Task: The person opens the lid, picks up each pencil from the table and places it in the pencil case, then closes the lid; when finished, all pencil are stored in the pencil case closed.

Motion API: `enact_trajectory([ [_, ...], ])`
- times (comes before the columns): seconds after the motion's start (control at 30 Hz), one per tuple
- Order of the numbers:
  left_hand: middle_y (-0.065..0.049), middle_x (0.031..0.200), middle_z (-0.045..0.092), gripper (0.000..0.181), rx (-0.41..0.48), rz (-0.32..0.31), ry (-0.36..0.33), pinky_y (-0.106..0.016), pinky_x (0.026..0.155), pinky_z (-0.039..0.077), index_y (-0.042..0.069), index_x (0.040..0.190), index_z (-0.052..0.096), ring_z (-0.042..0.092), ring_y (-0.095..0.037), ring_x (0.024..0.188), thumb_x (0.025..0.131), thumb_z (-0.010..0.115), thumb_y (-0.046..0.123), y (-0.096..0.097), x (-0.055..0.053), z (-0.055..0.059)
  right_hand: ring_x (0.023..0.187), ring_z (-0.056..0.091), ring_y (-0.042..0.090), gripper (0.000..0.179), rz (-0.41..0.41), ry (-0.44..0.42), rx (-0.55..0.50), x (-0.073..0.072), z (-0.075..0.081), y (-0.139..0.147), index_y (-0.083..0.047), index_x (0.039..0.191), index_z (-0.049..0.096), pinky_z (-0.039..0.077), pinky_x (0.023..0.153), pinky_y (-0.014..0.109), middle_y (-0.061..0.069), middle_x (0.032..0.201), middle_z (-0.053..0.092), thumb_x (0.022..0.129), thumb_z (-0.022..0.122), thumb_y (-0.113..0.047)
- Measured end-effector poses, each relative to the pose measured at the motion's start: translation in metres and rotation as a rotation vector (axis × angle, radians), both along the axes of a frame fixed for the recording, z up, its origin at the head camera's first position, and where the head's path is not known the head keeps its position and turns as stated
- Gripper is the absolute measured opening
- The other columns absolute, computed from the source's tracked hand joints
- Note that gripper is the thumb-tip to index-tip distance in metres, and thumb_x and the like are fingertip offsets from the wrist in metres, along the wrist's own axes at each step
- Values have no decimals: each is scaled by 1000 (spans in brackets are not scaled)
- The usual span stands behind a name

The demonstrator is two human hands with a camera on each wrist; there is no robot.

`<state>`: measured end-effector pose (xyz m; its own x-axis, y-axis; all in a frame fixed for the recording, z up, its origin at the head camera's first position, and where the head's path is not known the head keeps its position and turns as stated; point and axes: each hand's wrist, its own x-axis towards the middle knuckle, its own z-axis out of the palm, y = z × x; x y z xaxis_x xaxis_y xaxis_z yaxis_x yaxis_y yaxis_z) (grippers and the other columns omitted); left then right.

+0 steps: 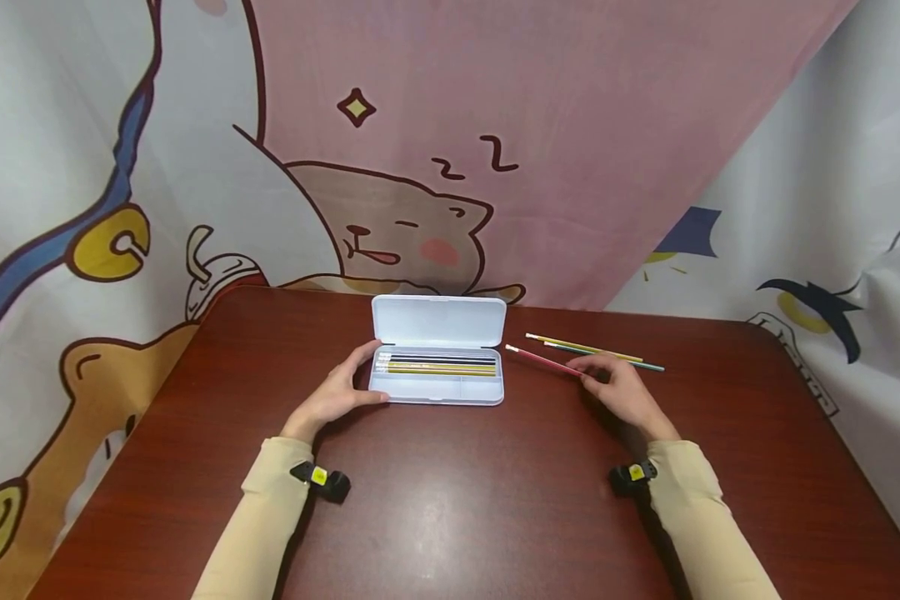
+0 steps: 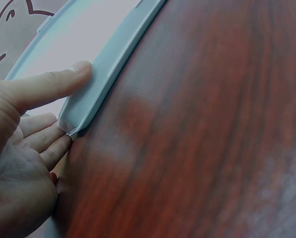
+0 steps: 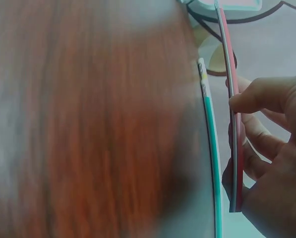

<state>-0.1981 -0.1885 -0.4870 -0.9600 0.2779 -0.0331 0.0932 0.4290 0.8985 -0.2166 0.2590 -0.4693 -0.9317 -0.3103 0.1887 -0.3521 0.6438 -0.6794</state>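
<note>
A white pencil case [image 1: 420, 390] lies on the table with its lid [image 1: 438, 323] raised at the back. Dark and yellow pencils [image 1: 438, 368] with white ends lie side by side in its rear compartment. My left hand [image 1: 333, 395] holds the case by its left end, thumb on the front wall and fingers at the side. To the right of the case, my right hand [image 1: 621, 392] pinches a red pencil [image 1: 537, 359] between thumb and fingers. In the right wrist view the red pencil [image 3: 232, 74] slants away from the hand, its far tip overlapping the case.
A yellow pencil [image 1: 585, 345] and a green pencil [image 1: 651, 367] lie close together behind the right hand. The brown wooden table [image 1: 435, 500] backs onto a hanging cartoon-print cloth [image 1: 570, 125]. Its right edge slopes down beyond the right arm.
</note>
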Motion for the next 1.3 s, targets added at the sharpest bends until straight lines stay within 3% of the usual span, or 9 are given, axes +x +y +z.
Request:
enact_trajectory([
  [0.6,-18,152,30,92,24,-3,1,-54,111,13,7,150,28,24,-32,139,76,81,8,3,1,2,89,56,22,24,49,-69,-25,0,8,-45,-7,106,71,44,78,40,6,102,67,86,64,5],
  [0.83,-17,152,30,92,17,5,-17,-54,111,13,9,150,29,24,-31,139,75,82,11,1,1,-1,79,55,19,22,109,-27,-59,-4,8,-63,-5,103,72,44,69,32,4,95,68,85,65,6],
  [1.1,-18,152,30,92,29,1,-9,-53,112,12,9,150,29,24,-31,139,75,82,10,1,0,0,88,59,21,19,160,-10,-96,-10,10,-86,-1,99,72,46,81,41,7,94,69,83,64,7],
  [1.3,-18,152,30,91,26,-2,-9,-54,111,12,9,150,29,25,-32,138,76,81,9,1,-1,0,80,60,17,17,165,-24,-83,-17,8,-103,-3,98,73,47,74,35,5,95,69,85,65,4],
])
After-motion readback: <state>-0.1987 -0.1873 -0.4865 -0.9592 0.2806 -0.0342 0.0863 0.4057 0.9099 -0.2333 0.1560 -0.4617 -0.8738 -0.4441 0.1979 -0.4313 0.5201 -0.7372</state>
